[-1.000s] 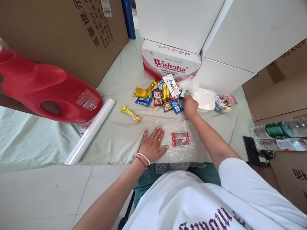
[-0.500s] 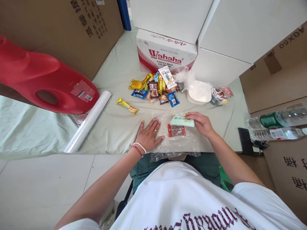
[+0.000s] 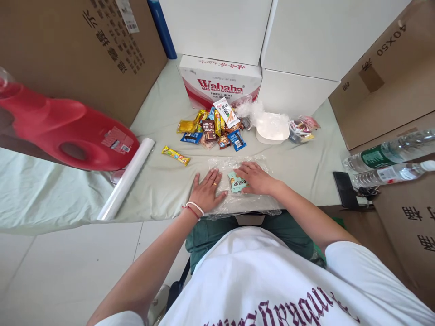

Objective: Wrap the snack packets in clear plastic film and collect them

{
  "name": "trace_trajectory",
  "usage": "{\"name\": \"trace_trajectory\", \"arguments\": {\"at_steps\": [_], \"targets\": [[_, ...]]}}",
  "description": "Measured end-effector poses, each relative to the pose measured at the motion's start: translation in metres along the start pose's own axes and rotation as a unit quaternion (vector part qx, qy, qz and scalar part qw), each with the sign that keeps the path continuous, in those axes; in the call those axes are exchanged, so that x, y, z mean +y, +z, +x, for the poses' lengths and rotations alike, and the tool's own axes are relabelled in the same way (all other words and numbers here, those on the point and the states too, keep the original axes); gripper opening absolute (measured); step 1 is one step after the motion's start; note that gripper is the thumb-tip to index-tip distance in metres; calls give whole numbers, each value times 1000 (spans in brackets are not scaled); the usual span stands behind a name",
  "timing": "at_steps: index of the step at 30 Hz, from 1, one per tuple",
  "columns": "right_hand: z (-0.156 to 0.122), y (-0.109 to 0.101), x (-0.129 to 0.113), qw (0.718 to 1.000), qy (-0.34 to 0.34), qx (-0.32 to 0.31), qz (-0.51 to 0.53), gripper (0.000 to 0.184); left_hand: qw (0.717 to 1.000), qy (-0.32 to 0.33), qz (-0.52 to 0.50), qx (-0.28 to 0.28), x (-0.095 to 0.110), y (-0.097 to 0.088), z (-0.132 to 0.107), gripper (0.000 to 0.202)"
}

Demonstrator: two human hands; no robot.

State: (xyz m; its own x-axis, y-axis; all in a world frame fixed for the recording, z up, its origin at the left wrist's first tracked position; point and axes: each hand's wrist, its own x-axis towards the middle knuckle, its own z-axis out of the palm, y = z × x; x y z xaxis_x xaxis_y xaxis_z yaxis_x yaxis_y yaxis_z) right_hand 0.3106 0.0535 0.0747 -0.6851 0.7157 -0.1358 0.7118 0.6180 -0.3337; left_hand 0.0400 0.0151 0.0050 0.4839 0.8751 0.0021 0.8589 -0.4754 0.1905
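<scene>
A sheet of clear plastic film point(image 3: 222, 207) is spread at the table's near edge. On it lies a mint-green snack packet point(image 3: 237, 183), whose right end is covered by my right hand point(image 3: 257, 178). The thumb and fingers of that hand are around the packet's end. Flat on the film's left side rests my left hand point(image 3: 207, 190), its fingers spread and nothing in it. The red-ended packet seen earlier is hidden beneath the green one and my right hand.
Beyond the film are a yellow snack bar point(image 3: 176, 155), a pile of wrapped snacks point(image 3: 210, 130) and a white plastic tub point(image 3: 272, 129). A film roll point(image 3: 127, 179) and red jug point(image 3: 84, 131) stand left. Bottles point(image 3: 390, 174) and a black phone point(image 3: 345, 189) lie right.
My right hand has moved left and down with the green packet, bringing it onto the film over the red-ended packet. My left hand stays flat on the film. The camera view has shifted slightly.
</scene>
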Motion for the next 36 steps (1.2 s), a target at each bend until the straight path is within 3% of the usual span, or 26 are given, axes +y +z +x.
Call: {"name": "trace_trajectory", "arguments": {"at_steps": [5,10,15,21,30,33,36], "targets": [[-4,14,-4,999,41,-16,-12,86,1000,1,-5,4,1,0,-1,79],[-11,21,-3,998,54,-11,-38,78,1000,2,-12,13,1,0,-1,78],[-9,14,-5,994,80,-38,-61,76,1000,1,-14,7,1,-1,0,78],[-4,3,-10,997,72,-14,-30,74,999,9,-23,22,0,2,-2,79],[-8,30,-10,998,63,-22,-3,86,999,13,-38,23,-5,4,0,79],[-20,26,1,998,50,13,43,89,998,5,-51,43,-8,2,-2,74],[-47,15,10,984,38,118,128,69,994,15,-60,84,-12,-4,-11,61]]}}
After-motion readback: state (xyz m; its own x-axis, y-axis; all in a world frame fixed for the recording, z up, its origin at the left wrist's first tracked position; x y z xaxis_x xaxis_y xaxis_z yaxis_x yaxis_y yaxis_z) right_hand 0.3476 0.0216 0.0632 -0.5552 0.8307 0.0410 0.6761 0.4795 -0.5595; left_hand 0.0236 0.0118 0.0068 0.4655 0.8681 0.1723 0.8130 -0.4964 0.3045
